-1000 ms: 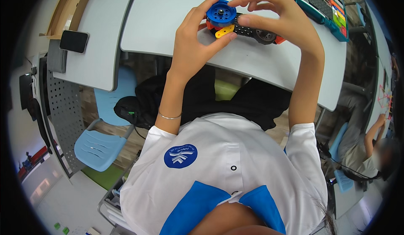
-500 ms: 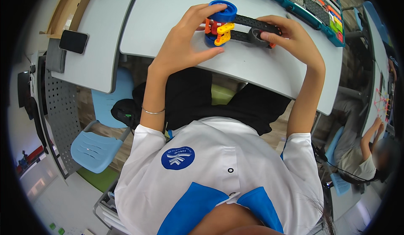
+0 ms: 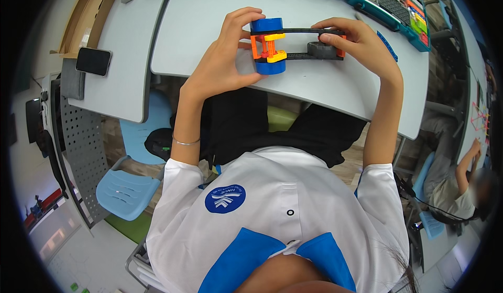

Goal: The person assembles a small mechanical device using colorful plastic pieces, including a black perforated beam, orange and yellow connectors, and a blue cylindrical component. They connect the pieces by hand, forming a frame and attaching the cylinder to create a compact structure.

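Between my hands, over the table edge, is a toy vehicle model made of building pieces, with two long black beams (image 3: pixel 299 56) running side by side. At its left end are an upper blue wheel (image 3: pixel 267 24) and a lower blue wheel (image 3: pixel 271 67), with orange and yellow pieces (image 3: pixel 276 56) between them. My left hand (image 3: pixel 222 57) curves around that end, fingertips at the upper wheel and thumb against the lower one. My right hand (image 3: pixel 361 44) grips the other end, thumb beside a dark grey wheel (image 3: pixel 320 50); some of its fingers are hidden behind the model.
A teal parts case (image 3: pixel 361 3) with sorted pieces stands at the far right of the table. A blue strip (image 3: pixel 387 46) lies beside my right wrist. On the left table are a phone (image 3: pixel 94 61) and an open cardboard box (image 3: pixel 86 18). Another person (image 3: pixel 456 188) sits at far right.
The model has been tilted so its blue wheels now show edge-on and the beams lie nearly level. My left hand has shifted slightly down and left with it.
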Available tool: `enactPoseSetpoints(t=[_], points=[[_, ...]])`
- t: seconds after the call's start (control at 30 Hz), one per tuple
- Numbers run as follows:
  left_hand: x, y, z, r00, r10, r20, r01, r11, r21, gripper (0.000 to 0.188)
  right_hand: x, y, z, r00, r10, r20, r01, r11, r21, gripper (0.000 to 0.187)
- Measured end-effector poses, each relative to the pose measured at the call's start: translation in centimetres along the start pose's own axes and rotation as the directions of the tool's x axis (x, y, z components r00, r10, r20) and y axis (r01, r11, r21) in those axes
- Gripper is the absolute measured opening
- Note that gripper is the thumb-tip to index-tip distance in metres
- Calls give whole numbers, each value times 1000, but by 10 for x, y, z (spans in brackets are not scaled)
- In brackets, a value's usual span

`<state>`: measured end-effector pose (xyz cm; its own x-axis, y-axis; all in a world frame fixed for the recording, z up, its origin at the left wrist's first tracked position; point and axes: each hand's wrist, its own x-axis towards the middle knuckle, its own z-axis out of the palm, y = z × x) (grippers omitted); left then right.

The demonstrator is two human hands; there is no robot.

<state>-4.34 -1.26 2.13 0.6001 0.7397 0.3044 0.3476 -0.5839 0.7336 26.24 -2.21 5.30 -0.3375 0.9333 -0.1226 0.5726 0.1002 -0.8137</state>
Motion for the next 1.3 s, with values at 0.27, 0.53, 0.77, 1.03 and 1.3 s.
enactPoseSetpoints(t=[0.27, 0.53, 0.77, 1.03, 1.3], points=[[1, -4, 3, 998, 61, -5, -61, 998, 9, 90, 0, -1, 2, 1000, -8, 1, 8, 1000, 2, 29], [-1, -11, 11, 997, 69, -45, -71, 995, -63, 93, 0, 3, 2, 1000, -2, 14, 2, 1000, -16, 29], [-3, -13, 6, 999, -36, 16, 38, 990, -134, 100, -1, 2, -1, 998, 19, 67, -18, 1000, -22, 33], [-1, -20, 12, 1000, -5, -26, 0, 978, -208, 100, 0, 4, -6, 997, 35, 70, -38, 999, 39, 36], [21, -28, 15, 990, -113, -84, 70, 911, -406, 100, -1, 9, -8, 980, -160, -118, 177, 972, 152, 67]])
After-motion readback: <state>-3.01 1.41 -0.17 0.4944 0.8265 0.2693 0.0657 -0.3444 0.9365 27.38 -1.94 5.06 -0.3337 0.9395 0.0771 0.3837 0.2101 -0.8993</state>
